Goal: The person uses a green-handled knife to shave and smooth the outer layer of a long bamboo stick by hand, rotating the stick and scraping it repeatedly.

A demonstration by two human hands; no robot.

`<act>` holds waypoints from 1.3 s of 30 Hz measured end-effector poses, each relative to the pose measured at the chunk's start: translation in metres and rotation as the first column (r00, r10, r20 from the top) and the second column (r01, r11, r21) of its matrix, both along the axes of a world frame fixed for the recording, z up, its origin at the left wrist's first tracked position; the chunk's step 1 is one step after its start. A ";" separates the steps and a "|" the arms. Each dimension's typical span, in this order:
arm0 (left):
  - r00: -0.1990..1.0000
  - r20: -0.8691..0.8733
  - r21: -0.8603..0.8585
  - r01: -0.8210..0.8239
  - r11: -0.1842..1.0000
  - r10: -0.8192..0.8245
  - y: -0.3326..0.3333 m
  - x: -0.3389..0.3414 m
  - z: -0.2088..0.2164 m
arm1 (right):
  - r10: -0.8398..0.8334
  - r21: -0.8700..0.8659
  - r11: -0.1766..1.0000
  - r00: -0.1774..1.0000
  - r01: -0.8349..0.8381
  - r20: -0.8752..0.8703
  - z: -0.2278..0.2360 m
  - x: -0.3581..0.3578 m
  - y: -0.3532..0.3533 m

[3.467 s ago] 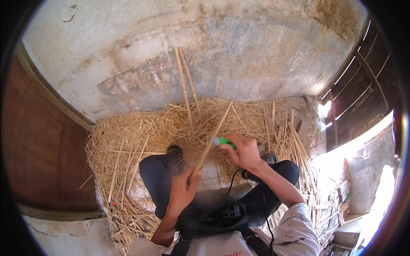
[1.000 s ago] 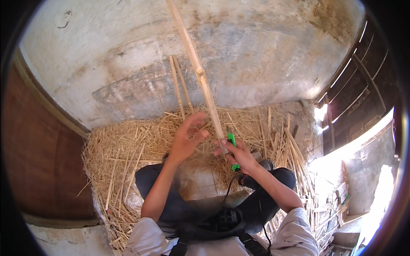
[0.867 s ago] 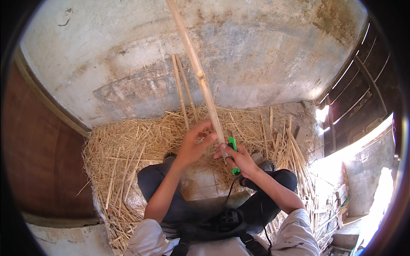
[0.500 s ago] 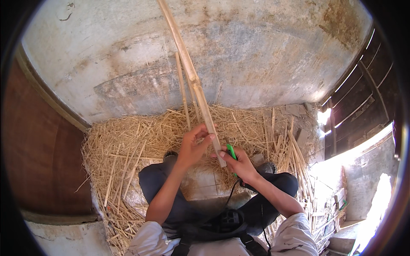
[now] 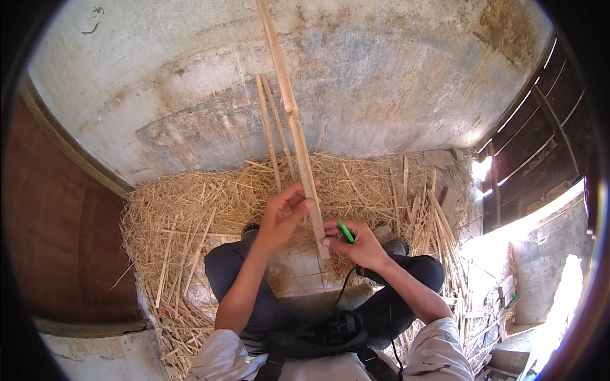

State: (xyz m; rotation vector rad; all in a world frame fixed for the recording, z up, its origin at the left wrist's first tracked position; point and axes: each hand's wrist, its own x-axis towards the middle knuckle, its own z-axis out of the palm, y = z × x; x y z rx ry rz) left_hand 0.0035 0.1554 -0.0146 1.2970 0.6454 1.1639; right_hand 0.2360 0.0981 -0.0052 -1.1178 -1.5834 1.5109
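A long split bamboo strip (image 5: 299, 140) with a raised node slants up from between my hands toward the far wall and leaves the top of the view. My left hand (image 5: 278, 219) is closed round it a little above its near end, thumb on top. Close to that end, my right hand (image 5: 363, 247) presses its thumb against the strip. A slim tool with a bright green handle (image 5: 345, 231) is tucked in the same right hand; its working end is not clear to see.
Two thinner bamboo strips (image 5: 265, 120) lean on the stained wall (image 5: 394, 89). Straw-like shavings (image 5: 210, 190) cover the floor around my crossed legs (image 5: 232, 273). More cut strips (image 5: 441, 235) lie at my right, near a dark slatted panel (image 5: 534, 152). A brown panel (image 5: 63, 222) stands at left.
The bamboo strip has swung to the right at its far part and slid slightly nearer to me. My right hand has turned a little, and less of the green tool shows.
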 end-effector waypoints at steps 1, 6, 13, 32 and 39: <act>1.000 -0.003 -0.005 -0.006 1.000 0.006 0.000 0.000 0.001 | 0.011 -0.009 1.000 1.000 -0.010 0.005 0.001 0.000 0.000; 0.999 -0.015 0.003 -0.028 1.000 0.028 -0.001 -0.001 0.001 | 0.028 -0.029 0.999 0.999 -0.029 -0.043 0.001 -0.001 0.000; 0.999 -0.006 0.032 -0.040 0.999 0.040 -0.003 -0.001 -0.001 | 0.047 -0.037 0.998 0.998 -0.048 -0.030 0.004 -0.001 -0.002; 0.986 0.148 -0.241 0.112 0.964 -0.078 -0.018 0.005 -0.003 | -0.367 0.611 0.778 0.895 0.145 0.255 0.062 0.042 0.025; 0.993 -0.033 -0.278 0.096 0.956 -0.110 -0.029 0.020 0.001 | -0.442 0.798 0.602 0.840 0.017 0.316 0.083 0.041 0.039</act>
